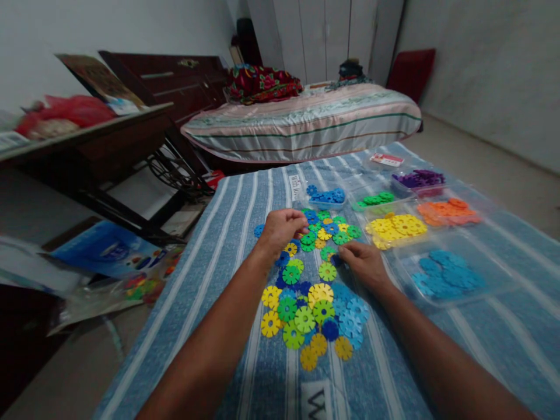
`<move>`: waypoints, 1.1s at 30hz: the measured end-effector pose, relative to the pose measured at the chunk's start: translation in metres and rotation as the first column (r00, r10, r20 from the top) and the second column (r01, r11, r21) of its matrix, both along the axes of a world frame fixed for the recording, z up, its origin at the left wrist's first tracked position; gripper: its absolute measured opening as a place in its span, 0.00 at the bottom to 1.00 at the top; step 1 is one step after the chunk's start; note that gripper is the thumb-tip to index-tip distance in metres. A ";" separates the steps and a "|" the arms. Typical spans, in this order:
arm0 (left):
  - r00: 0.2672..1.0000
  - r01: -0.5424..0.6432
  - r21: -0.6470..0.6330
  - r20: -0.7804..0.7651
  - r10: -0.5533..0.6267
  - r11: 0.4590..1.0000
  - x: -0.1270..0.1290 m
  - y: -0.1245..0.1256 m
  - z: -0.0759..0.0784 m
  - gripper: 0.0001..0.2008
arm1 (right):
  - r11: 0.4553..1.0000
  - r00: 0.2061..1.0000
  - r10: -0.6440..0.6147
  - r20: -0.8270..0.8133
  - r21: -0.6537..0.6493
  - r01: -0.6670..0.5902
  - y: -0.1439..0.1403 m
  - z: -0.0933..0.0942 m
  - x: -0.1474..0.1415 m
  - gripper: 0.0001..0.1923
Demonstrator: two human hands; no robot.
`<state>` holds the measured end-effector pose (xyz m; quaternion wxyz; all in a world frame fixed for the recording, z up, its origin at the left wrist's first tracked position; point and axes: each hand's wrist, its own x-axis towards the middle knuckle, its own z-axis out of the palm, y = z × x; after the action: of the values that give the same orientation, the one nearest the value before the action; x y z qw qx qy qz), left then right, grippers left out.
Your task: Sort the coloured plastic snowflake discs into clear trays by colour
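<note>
My left hand (286,227) is closed above the far left part of the loose pile, fingertips curled together; whatever they may hold is hidden. My right hand (361,262) pinches at the edge of a dark blue notched plastic disc (336,261), right of the pile's middle. Around both hands lie flat notched discs: green discs (341,238) and blue ones at the far side, a yellow-green disc (327,271) between the hands, yellow discs (271,324) nearer on the left, and light blue discs (352,321) nearer on the right.
Clear plastic boxes on the striped cloth (210,280) hold sorted discs: blue (328,196), green (376,199), purple (419,179), yellow (397,228), orange (450,211) and light blue (448,274). Beyond stands a bed (306,128); a sewing-machine table (87,134) is at left.
</note>
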<state>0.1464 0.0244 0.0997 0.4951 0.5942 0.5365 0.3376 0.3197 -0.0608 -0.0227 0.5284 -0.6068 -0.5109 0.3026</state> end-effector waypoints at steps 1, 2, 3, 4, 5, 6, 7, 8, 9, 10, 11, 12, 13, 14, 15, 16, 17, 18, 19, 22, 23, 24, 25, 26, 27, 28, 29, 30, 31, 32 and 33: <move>0.999 0.013 -0.006 -0.043 -0.013 1.000 -0.010 -0.005 -0.006 0.07 | 1.000 1.000 -0.001 0.003 0.004 0.001 0.000 0.000 0.000 0.16; 0.997 0.021 -0.011 -0.079 -0.022 1.000 -0.019 -0.010 -0.012 0.07 | 1.000 1.000 -0.002 0.006 0.006 0.002 0.000 0.000 0.000 0.16; 0.994 0.020 -0.016 -0.105 -0.022 1.000 -0.028 -0.014 -0.016 0.07 | 1.000 1.000 -0.002 0.008 0.006 0.002 0.000 -0.001 0.000 0.16; 0.992 0.018 -0.021 -0.127 -0.021 1.000 -0.037 -0.019 -0.020 0.07 | 1.000 1.000 -0.001 0.009 0.004 0.001 0.000 -0.001 0.000 0.16; 0.989 0.016 -0.027 -0.148 -0.020 0.999 -0.046 -0.023 -0.023 0.07 | 1.000 1.000 0.000 0.009 0.001 0.000 -0.001 -0.001 0.000 0.17; 0.986 0.016 -0.032 -0.167 -0.021 0.999 -0.053 -0.028 -0.026 0.07 | 1.000 1.000 0.001 0.008 -0.002 -0.001 -0.001 -0.002 0.000 0.17; 0.982 0.022 -0.034 -0.189 -0.028 0.999 -0.061 -0.032 -0.028 0.07 | 1.000 1.000 0.001 0.005 -0.003 -0.001 -0.001 -0.002 0.001 0.17; 0.977 0.031 -0.031 -0.211 -0.037 0.999 -0.067 -0.036 -0.030 0.06 | 1.000 1.000 0.003 0.004 -0.005 -0.003 -0.002 -0.002 0.001 0.17; 0.971 0.046 -0.023 -0.232 -0.050 0.999 -0.074 -0.040 -0.032 0.06 | 1.000 1.000 0.005 0.002 -0.006 -0.005 -0.002 -0.002 0.001 0.17; 0.965 0.065 -0.009 -0.253 -0.065 0.998 -0.080 -0.044 -0.035 0.06 | 1.000 1.000 0.008 0.000 -0.009 -0.008 -0.002 -0.002 0.002 0.17; 0.959 0.082 0.007 -0.273 -0.077 0.997 -0.086 -0.048 -0.038 0.07 | 1.000 1.000 0.010 -0.002 -0.013 -0.010 -0.003 -0.002 0.002 0.18; 0.952 0.097 0.021 -0.294 -0.087 0.995 -0.091 -0.052 -0.041 0.08 | 1.000 1.000 0.012 -0.006 -0.018 -0.012 -0.003 -0.002 0.002 0.18; 0.945 0.105 0.030 -0.314 -0.090 0.994 -0.096 -0.057 -0.044 0.09 | 1.000 1.000 0.013 -0.010 -0.023 -0.013 -0.003 -0.002 0.003 0.18; 0.940 0.105 0.036 -0.331 -0.087 0.994 -0.099 -0.061 -0.047 0.10 | 1.000 1.000 0.014 -0.013 -0.025 -0.014 -0.004 -0.002 0.003 0.19; 0.935 0.100 0.039 -0.346 -0.081 0.994 -0.102 -0.066 -0.048 0.11 | 1.000 1.000 0.015 -0.014 -0.027 -0.015 -0.004 -0.001 0.003 0.19; 0.930 0.094 0.040 -0.361 -0.073 0.995 -0.104 -0.071 -0.049 0.11 | 0.999 1.000 0.015 -0.012 -0.028 -0.015 -0.004 -0.001 0.003 0.19; 0.925 0.092 0.039 -0.374 -0.071 0.995 -0.105 -0.075 -0.050 0.12 | 0.999 1.000 0.016 -0.008 -0.029 -0.016 -0.005 0.000 0.003 0.19; 0.919 0.096 0.042 -0.387 -0.072 0.994 -0.106 -0.079 -0.049 0.12 | 0.999 1.000 0.016 -0.003 -0.030 -0.016 -0.005 0.001 0.003 0.19; 0.913 0.107 0.050 -0.401 -0.078 0.993 -0.106 -0.083 -0.049 0.11 | 0.999 1.000 0.015 0.002 -0.031 -0.015 -0.005 0.002 0.004 0.19; 0.886 0.173 0.086 -0.450 -0.117 0.981 -0.103 -0.091 -0.048 0.10 | 1.000 1.000 0.010 0.013 -0.028 -0.010 -0.006 0.004 0.004 0.19; 0.873 0.200 0.095 -0.470 -0.133 0.975 -0.101 -0.092 -0.047 0.09 | 1.000 1.000 0.008 0.013 -0.028 -0.008 -0.006 0.005 0.004 0.19; 0.856 0.227 0.100 -0.495 -0.149 0.969 -0.100 -0.093 -0.047 0.09 | 1.000 1.000 0.005 0.011 -0.027 -0.005 -0.006 0.005 0.004 0.20; 0.837 0.253 0.098 -0.522 -0.167 0.962 -0.098 -0.094 -0.047 0.09 | 1.000 1.000 0.002 0.006 -0.026 -0.002 -0.006 0.004 0.005 0.20; 0.814 0.277 0.091 -0.551 -0.184 0.956 -0.096 -0.095 -0.046 0.09 | 1.000 1.000 0.000 0.000 -0.023 0.000 -0.006 0.004 0.005 0.20; 0.787 0.299 0.080 -0.583 -0.199 0.951 -0.094 -0.096 -0.046 0.09 | 1.000 1.000 0.001 -0.005 -0.019 -0.001 -0.006 0.003 0.005 0.20; 0.759 0.317 0.070 -0.618 -0.208 0.946 -0.092 -0.098 -0.045 0.10 | 1.000 1.000 0.002 -0.008 -0.015 -0.002 -0.006 0.003 0.005 0.20; 0.728 0.330 0.064 -0.652 -0.211 0.942 -0.090 -0.100 -0.045 0.12 | 1.000 1.000 0.004 -0.009 -0.012 -0.004 -0.006 0.002 0.005 0.20; 0.697 0.342 0.059 -0.685 -0.211 0.938 -0.089 -0.102 -0.045 0.14 | 1.000 1.000 0.005 -0.009 -0.010 -0.005 -0.006 0.001 0.005 0.20; 0.667 0.352 0.056 -0.715 -0.208 0.934 -0.088 -0.105 -0.045 0.15 | 1.000 1.000 0.003 -0.007 -0.010 -0.003 -0.006 0.000 0.006 0.19; 0.642 0.361 0.056 -0.739 -0.205 0.931 -0.087 -0.108 -0.046 0.16 | 1.000 1.000 0.000 -0.004 -0.011 0.000 -0.006 0.000 0.006 0.19; 0.622 0.371 0.054 -0.756 -0.205 0.927 -0.087 -0.110 -0.046 0.15 | 1.000 1.000 -0.002 -0.001 -0.013 0.002 -0.006 0.000 0.006 0.19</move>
<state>0.0593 -0.0859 0.0532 0.2196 0.8051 0.5497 0.0378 0.3257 -0.0663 -0.0231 0.5251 -0.6105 -0.5081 0.3056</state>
